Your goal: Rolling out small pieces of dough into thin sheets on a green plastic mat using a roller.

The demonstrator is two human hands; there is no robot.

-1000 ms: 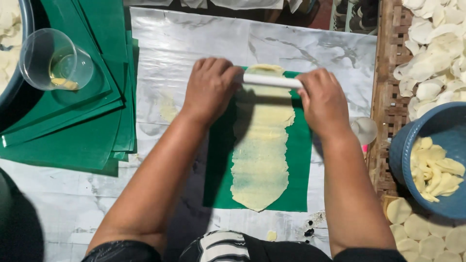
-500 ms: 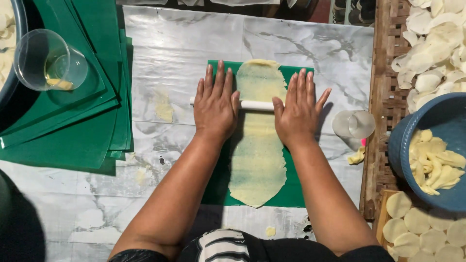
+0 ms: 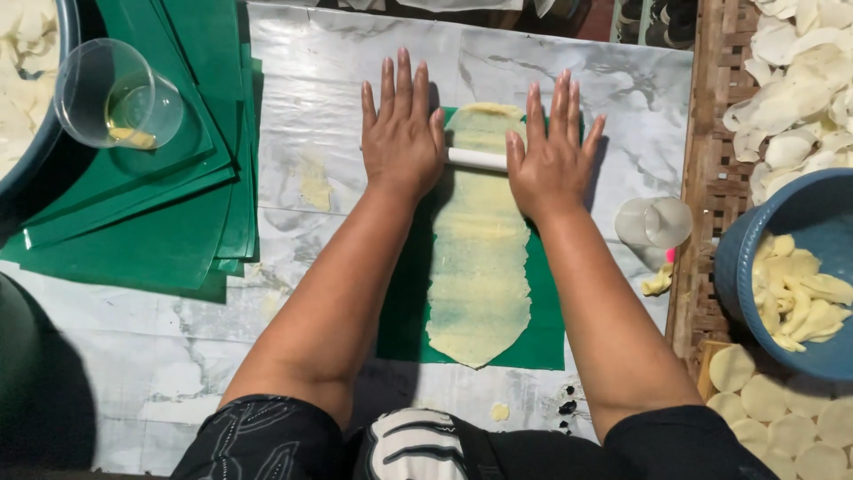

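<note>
both hands are lying flat with fingers spread, the left hand [image 3: 402, 133] and right hand [image 3: 553, 147] pressing on a white rolling pin [image 3: 476, 159] that is now sitting nearer the far end of the dough strip [image 3: 480, 258] than a second ago, when the fingers were curled over it. the strip is staying inside the green sheet [image 3: 544, 342], with bare marble table [image 3: 320, 98] lying beyond its far edge. the clear cup [image 3: 656, 222] is standing close by the right wrist.
</note>
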